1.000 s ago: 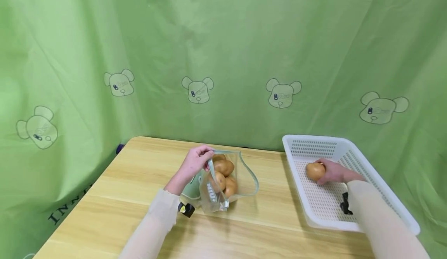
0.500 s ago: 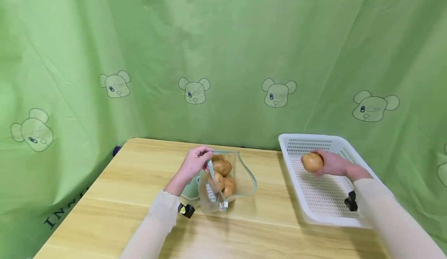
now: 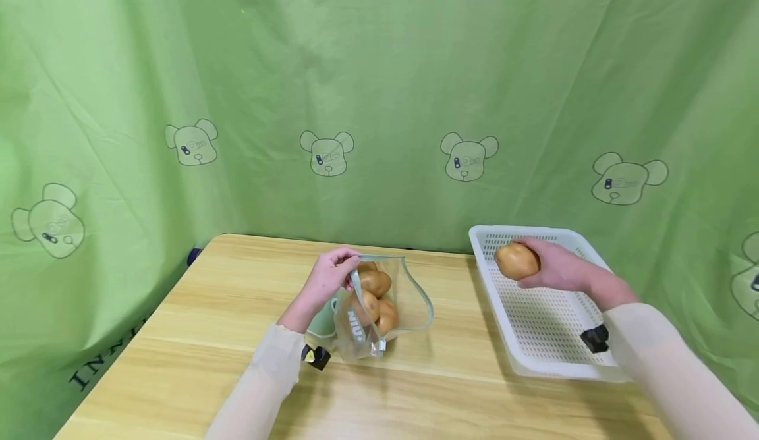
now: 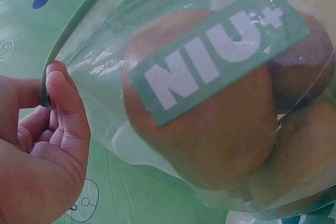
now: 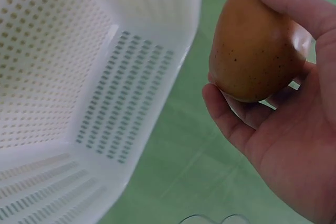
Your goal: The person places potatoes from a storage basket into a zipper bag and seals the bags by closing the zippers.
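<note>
My left hand pinches the green-edged rim of a clear zip bag between thumb and fingers, and the bag's mouth gapes to the right. Several brown potatoes fill the bag; in the left wrist view they show behind a green NIU+ label. My right hand grips one potato, held above the far left part of a white plastic basket. Thumb and fingers curl round that potato in the right wrist view, apart from the basket wall.
The bag stands near the middle of a light wooden table, with the basket at its right. A green curtain with bear-head prints hangs behind the table and along its left side.
My right hand has lifted the potato up from the basket floor and moved it a little to the left. The left hand keeps hold of the bag's rim in the same place.
</note>
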Available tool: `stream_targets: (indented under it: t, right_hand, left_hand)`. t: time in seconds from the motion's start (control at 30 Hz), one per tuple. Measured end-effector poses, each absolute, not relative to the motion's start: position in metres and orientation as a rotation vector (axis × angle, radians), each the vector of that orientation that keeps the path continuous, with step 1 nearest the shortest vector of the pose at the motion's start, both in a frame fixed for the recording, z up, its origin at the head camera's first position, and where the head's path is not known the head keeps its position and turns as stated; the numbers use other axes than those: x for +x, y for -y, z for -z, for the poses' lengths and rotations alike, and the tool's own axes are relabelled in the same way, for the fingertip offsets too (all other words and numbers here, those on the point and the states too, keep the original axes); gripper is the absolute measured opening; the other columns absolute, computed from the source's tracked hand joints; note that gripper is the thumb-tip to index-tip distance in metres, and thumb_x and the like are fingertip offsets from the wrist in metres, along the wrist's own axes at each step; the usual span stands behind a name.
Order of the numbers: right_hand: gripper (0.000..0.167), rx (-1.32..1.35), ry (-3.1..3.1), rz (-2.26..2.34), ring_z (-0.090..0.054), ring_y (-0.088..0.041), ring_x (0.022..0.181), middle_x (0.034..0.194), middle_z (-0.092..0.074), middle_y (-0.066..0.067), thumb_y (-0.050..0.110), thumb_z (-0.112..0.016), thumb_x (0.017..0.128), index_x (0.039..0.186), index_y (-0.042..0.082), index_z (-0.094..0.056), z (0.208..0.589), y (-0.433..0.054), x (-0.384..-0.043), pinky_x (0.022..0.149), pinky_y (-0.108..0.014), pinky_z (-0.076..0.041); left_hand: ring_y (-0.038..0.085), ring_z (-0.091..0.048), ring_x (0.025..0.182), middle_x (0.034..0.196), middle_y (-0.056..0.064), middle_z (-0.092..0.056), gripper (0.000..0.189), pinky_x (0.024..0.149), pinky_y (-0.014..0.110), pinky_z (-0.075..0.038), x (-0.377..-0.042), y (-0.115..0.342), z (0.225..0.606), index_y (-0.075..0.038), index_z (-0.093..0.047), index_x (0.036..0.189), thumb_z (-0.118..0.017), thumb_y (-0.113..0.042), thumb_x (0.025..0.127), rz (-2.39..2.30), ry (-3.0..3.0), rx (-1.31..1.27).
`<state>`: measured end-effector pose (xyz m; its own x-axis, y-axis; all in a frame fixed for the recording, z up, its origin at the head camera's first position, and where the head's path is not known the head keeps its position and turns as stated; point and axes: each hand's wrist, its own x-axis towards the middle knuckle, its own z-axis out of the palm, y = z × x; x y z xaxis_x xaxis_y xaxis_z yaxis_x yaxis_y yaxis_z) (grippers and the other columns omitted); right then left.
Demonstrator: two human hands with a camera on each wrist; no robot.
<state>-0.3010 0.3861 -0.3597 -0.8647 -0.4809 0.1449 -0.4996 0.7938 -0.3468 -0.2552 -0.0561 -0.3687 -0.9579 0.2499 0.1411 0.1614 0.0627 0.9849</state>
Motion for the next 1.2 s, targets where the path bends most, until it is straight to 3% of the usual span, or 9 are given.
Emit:
stream_targets:
  t: [0.37, 0.9, 1.2]
  right_hand:
    - [0.083, 0.881, 2.875, -0.579, -0.056, -0.032, 0.103, 0.119, -0.057, -0.017, 0.022, -0.085, 0.068, 0.136, 0.002, -0.042, 0.345, -0.346, -0.281, 0.087, -0.052, -0.044]
    - [0.071, 1.014, 2.797, -0.732, -0.056, -0.019, 0.096, 0.11, -0.058, -0.004, 0.023, -0.086, 0.066, 0.124, 0.006, -0.049, 0.346, -0.29, -0.258, 0.084, -0.044, -0.047]
    - [0.072, 1.095, 2.741, -0.817, -0.056, -0.019, 0.102, 0.117, -0.058, -0.003, 0.026, -0.084, 0.071, 0.13, 0.006, -0.049, 0.349, -0.268, -0.249, 0.087, -0.045, -0.046]
  left_hand:
    - [0.011, -0.05, 0.054, 0.069, 0.004, -0.053, 0.023, 0.05, 0.021, -0.048, -0.254, 0.053, 0.37, 0.013, -0.058, 0.111, -0.05, -0.003, 0.096, -2.053, -2.254, 0.432]
    - [0.009, -0.049, 0.051, 0.071, 0.004, -0.055, 0.021, 0.049, 0.019, -0.047, -0.255, 0.047, 0.37, 0.013, -0.059, 0.107, -0.05, -0.002, 0.096, -2.074, -2.277, 0.411]
    - [0.011, -0.049, 0.051, 0.072, 0.003, -0.056, 0.022, 0.047, 0.02, -0.046, -0.274, 0.046, 0.393, 0.01, -0.061, 0.108, -0.052, -0.005, 0.096, -2.097, -2.27, 0.385]
